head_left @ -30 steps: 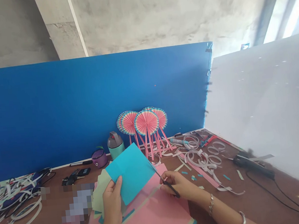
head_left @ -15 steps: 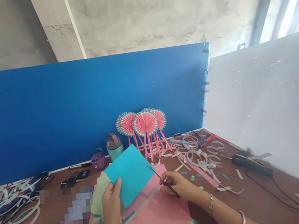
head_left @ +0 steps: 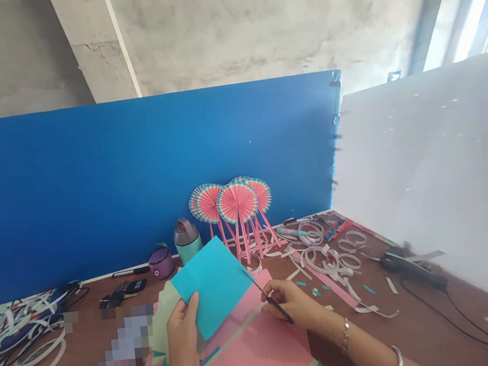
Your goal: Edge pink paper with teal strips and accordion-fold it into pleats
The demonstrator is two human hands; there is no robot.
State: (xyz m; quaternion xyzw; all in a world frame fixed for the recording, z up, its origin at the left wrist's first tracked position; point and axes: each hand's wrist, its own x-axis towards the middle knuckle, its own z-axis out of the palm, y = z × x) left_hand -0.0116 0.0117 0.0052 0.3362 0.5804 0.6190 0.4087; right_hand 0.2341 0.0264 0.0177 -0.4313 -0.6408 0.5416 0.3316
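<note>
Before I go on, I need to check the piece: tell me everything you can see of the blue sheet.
The blue sheet looks like plain paper, bright and four-sided, held cornerwise over the pink sheets. The left hand's grip holds its lower left edge, thumb on top. The scissors in the right hand's grip meet its right edge; whether they bite is unclear.

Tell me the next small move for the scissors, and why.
Probably a short snip along the right-hand edge of the blue sheet: the left hand holds the sheet over the pink paper, and the right hand holds the scissors with their blades at that edge.
</note>
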